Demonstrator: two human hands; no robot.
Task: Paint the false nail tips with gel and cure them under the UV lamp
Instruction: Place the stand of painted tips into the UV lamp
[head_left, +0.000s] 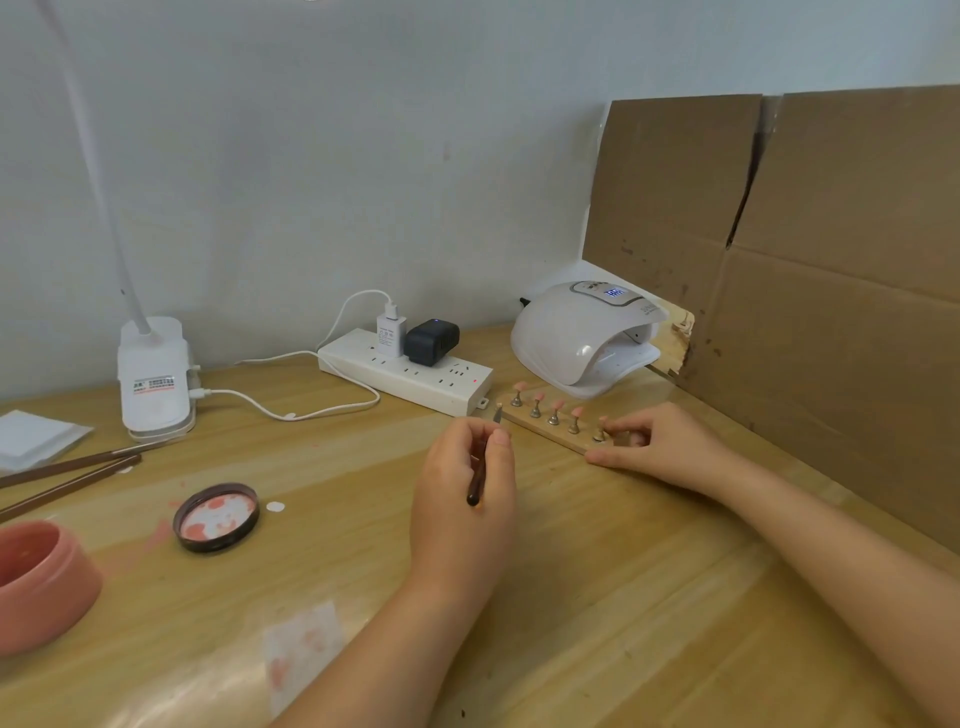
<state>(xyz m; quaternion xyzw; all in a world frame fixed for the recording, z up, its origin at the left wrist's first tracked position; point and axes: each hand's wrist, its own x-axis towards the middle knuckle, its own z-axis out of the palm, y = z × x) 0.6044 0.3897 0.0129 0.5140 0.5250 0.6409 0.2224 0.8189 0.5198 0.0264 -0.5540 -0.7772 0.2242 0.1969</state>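
Observation:
A wooden strip (535, 423) lies on the table and carries several small stands with pink false nail tips (557, 404). My right hand (657, 441) grips the strip's near end, fingers curled over it beside the last stand. My left hand (467, 478) holds a thin dark brush (477, 480), whose tip points toward the strip's far end. The white UV lamp (576, 332) sits just behind the strip with its display lit and its opening facing right. A dark lid with pink gel (217, 515) lies to the left.
A white power strip (410, 376) with two chargers and cables lies behind my left hand. A lamp base (155, 379) stands at left, with brown sticks (67, 470), a pink jar (41, 582) and a white pad (31, 436). Cardboard (810, 270) walls the right.

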